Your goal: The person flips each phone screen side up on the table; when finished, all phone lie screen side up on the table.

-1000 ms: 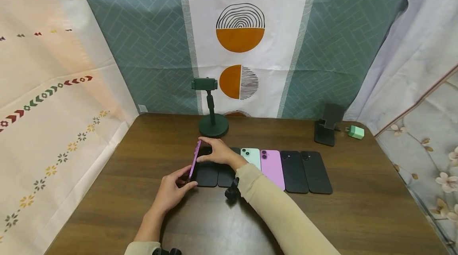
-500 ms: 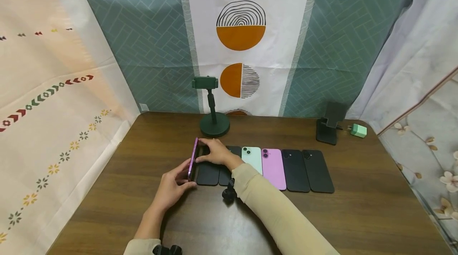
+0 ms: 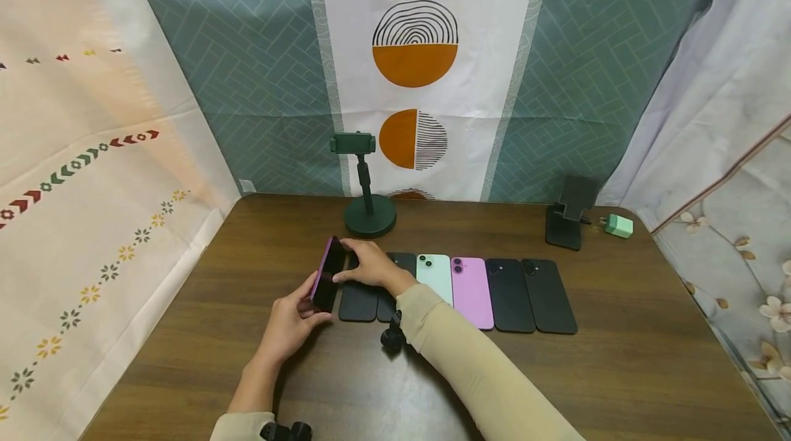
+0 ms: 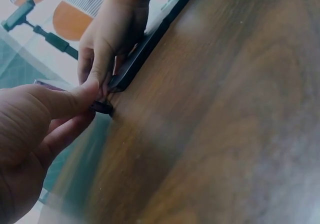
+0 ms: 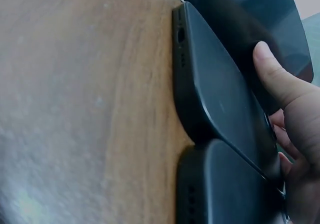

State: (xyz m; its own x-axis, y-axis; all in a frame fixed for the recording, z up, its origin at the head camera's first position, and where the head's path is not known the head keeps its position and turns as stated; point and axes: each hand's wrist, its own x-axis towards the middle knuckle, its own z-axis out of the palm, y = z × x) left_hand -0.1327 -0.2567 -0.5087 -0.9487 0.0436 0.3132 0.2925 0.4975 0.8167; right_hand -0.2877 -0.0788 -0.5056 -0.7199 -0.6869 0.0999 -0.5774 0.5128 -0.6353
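Note:
A smartphone with a purple edge stands tilted at the left end of a row of phones, its dark screen showing. My left hand holds its lower end between thumb and fingers. Around its upper part my right hand grips it, the thumb lying on the dark screen in the right wrist view. Just right of it, a black phone lies flat, partly under my right hand. Another black phone lies beside that one. In the left wrist view, my fingers hide most of the held phone.
Farther right in the row lie a mint phone, a purple phone and two black phones. Behind stands a dark green phone stand. A black stand and a mint charger sit at the back right of the wooden table.
The purple-edged phone has turned from nearly edge-on so its dark screen shows, and its lower end has shifted left. Both hands have moved slightly left with it.

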